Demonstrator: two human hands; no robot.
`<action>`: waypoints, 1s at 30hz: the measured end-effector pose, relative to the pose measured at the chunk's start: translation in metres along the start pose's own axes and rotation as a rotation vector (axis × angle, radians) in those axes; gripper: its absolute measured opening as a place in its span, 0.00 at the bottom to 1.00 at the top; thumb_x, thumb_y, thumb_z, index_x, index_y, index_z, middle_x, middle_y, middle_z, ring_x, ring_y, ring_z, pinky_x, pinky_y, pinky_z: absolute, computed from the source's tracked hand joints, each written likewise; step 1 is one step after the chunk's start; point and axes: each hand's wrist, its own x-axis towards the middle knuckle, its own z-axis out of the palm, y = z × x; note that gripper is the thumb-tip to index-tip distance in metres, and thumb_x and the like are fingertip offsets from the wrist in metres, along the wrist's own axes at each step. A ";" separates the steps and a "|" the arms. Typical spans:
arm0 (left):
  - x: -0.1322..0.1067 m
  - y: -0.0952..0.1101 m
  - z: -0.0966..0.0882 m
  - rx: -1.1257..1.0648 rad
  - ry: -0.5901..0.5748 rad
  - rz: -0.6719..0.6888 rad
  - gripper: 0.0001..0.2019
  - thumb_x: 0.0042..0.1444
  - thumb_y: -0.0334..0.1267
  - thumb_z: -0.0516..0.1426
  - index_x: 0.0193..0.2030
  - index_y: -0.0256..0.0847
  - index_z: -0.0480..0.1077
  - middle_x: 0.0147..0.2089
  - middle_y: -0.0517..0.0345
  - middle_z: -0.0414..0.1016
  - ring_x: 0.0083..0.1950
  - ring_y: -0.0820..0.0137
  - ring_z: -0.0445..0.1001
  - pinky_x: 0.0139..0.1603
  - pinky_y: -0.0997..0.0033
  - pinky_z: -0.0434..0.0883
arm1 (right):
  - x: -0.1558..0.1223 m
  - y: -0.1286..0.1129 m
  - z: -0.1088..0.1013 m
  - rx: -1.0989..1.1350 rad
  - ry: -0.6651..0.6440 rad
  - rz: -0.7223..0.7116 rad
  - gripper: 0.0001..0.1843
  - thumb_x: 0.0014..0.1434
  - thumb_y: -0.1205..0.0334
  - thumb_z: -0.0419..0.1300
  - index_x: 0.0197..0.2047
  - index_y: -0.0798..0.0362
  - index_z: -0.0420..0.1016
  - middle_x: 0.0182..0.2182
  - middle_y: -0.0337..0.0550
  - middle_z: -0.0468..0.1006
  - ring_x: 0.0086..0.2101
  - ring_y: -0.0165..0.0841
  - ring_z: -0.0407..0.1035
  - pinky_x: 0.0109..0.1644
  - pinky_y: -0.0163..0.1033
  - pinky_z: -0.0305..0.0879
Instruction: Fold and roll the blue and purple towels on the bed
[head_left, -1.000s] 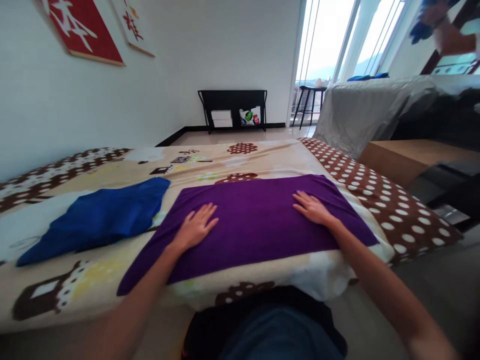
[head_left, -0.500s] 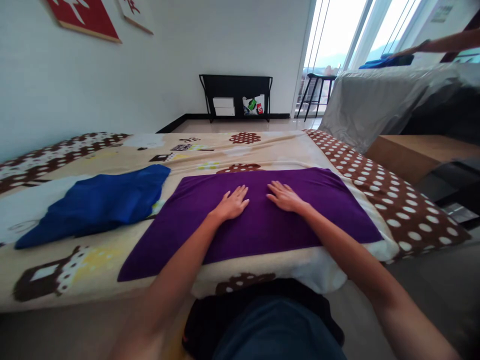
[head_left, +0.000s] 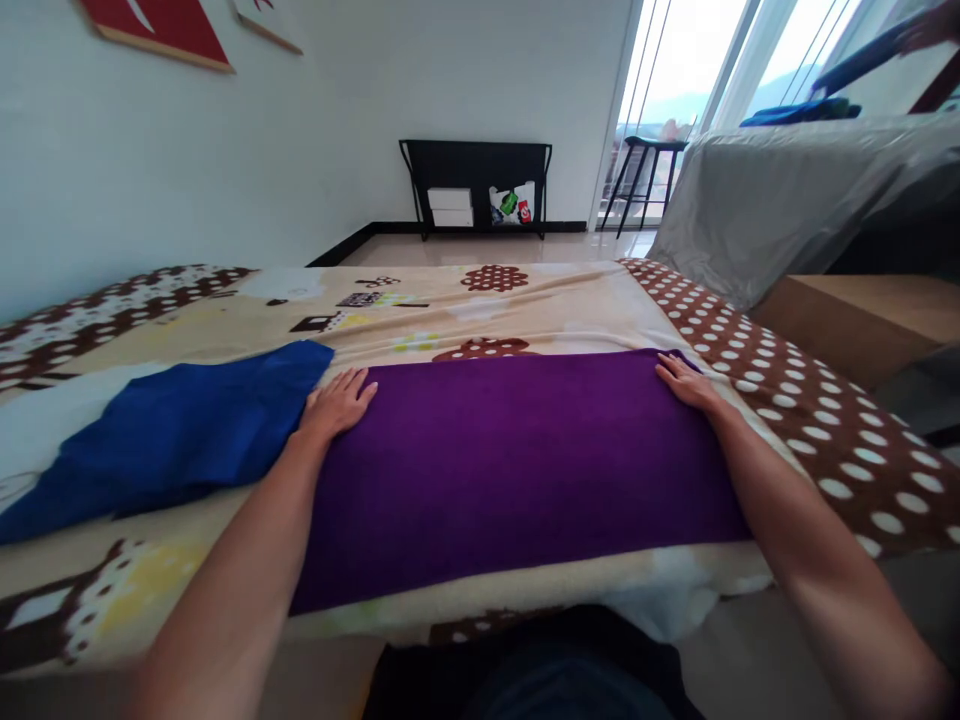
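Observation:
A purple cloth, perhaps a towel, lies spread flat on a patterned blanket in front of me. My left hand rests open at the cloth's far left corner, fingers stretched out. At the far right corner my right hand lies flat and open on the purple fabric. Left of my left hand is a crumpled blue cloth, close to my wrist. Neither hand grasps anything.
A co-worker's hand at upper right lifts dark blue fabric above a plastic-covered surface, where more blue cloth lies. A cardboard box stands below it. A black rack and a stool are at the back.
My hands have slid apart from the middle of the purple cloth to its far corners, and the cloth looks flatter. The co-worker's hand has risen, lifting fabric.

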 end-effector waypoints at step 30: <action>-0.006 0.197 -0.022 -0.128 -0.080 0.516 0.29 0.69 0.51 0.38 0.74 0.51 0.49 0.78 0.59 0.42 0.78 0.62 0.40 0.74 0.45 0.41 | 0.047 0.045 0.003 -0.121 -0.012 0.105 0.38 0.70 0.39 0.32 0.70 0.46 0.61 0.73 0.47 0.45 0.71 0.47 0.40 0.70 0.66 0.37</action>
